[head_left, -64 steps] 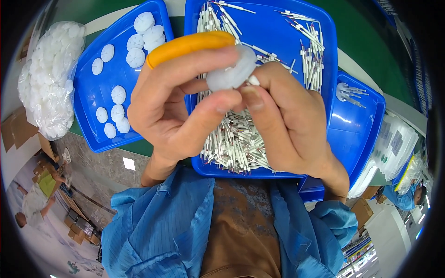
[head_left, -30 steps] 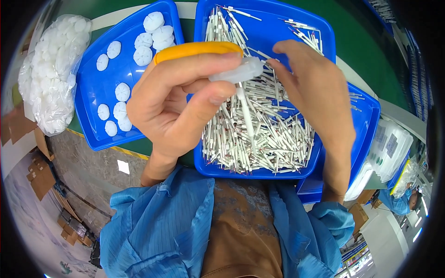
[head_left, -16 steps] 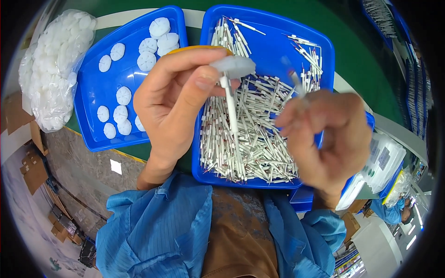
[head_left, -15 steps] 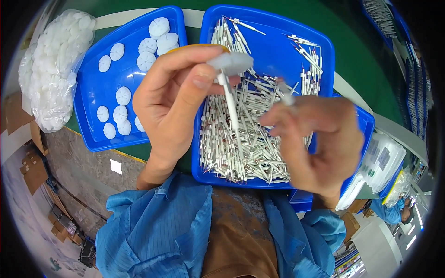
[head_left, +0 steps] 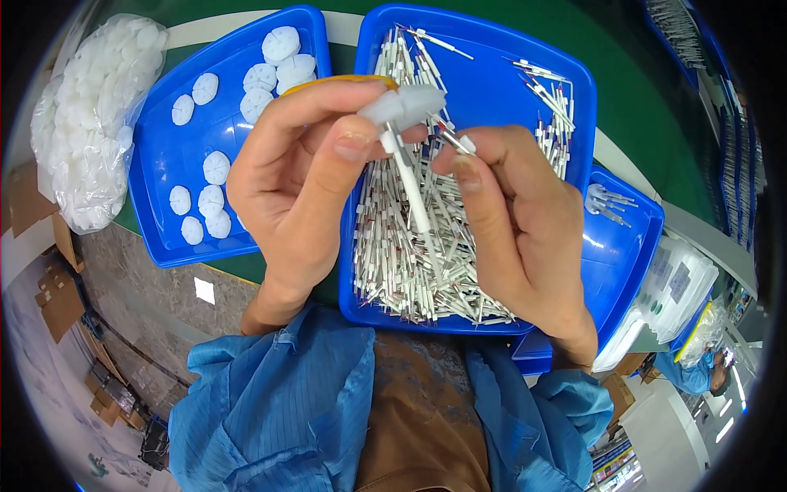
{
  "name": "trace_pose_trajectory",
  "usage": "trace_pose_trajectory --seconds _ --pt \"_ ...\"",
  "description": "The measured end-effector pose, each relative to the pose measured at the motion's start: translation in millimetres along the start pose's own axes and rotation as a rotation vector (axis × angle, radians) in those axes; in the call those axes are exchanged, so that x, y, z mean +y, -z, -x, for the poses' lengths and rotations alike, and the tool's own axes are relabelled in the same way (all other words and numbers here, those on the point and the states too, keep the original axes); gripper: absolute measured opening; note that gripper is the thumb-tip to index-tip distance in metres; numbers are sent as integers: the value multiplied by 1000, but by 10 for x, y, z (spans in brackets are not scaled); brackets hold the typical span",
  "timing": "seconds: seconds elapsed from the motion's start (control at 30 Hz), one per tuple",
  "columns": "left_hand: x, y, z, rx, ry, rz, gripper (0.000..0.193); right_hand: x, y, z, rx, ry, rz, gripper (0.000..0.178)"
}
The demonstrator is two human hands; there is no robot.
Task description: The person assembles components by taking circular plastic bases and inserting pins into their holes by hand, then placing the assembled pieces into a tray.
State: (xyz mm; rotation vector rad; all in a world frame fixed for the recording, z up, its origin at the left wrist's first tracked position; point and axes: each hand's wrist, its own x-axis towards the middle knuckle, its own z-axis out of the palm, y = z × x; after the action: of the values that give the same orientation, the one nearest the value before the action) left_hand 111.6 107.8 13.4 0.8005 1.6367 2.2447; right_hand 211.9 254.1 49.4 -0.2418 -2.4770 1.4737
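Note:
A translucent white round disc point(head_left: 414, 102) is pinched between the thumb and fingers of my left hand point(head_left: 287, 193). One slim white stick part point(head_left: 411, 189) with a metal upper end hangs from the disc's underside. My right hand point(head_left: 529, 217) grips a second slim stick part point(head_left: 464, 144) by its white end. That part's reddish, thin tip points at the disc's right edge; whether it touches cannot be made out. Both hands are over the large blue tray point(head_left: 484, 78), which holds a heap of similar stick parts point(head_left: 402, 254).
On the left, a blue tray point(head_left: 164, 143) carries several white discs point(head_left: 216, 167). Beside it lies a clear bag point(head_left: 94, 123) full of white discs. A smaller blue tray point(head_left: 607, 254) on the right contains a few assembled pieces point(head_left: 607, 201). Clear plastic packs point(head_left: 676, 283) lie farther right.
My right hand has moved up and left, bringing its stick part to the disc. The smaller right tray is now more exposed. My left hand has barely shifted.

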Motion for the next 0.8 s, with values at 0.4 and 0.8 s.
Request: trace_pose_trajectory --seconds 0.4,0.8 --pt "-12 -5 20 -5 3 -20 26 22 -102 -8 146 280 242 13" --pt "77 -72 36 -85 -57 74 33 1 4 -10 53 277 68 11"
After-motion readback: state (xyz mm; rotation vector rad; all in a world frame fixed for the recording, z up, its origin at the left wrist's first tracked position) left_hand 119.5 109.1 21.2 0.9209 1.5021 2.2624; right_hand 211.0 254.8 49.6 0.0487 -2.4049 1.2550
